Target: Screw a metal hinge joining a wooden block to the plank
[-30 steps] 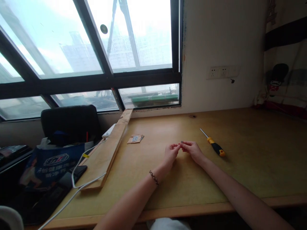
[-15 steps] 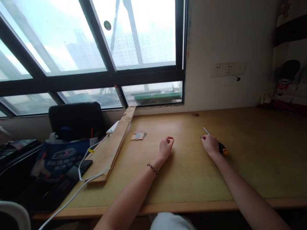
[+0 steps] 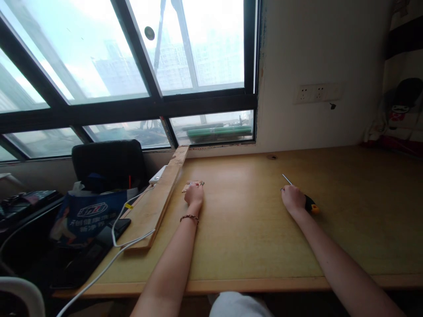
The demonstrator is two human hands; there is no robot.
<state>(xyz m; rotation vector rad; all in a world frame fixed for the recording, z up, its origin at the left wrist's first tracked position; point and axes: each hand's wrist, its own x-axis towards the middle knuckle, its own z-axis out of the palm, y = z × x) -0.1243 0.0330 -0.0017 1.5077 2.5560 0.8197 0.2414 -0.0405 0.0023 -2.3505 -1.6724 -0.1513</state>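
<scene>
Screwdriver [image 3: 312,205] right on table [image 3: 241,246], flat piece [image 3: 185,187] left, plank [image 3: 148,215] farther left

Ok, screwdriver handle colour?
Black with a yellow end, on the part of the screwdriver handle showing past the right hand; head view.

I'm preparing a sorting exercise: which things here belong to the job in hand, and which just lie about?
Likely the job's:
screwdriver, at the right hand
small flat piece, at the left hand

Likely just lying about:
long board
blue bag
black chair
</scene>
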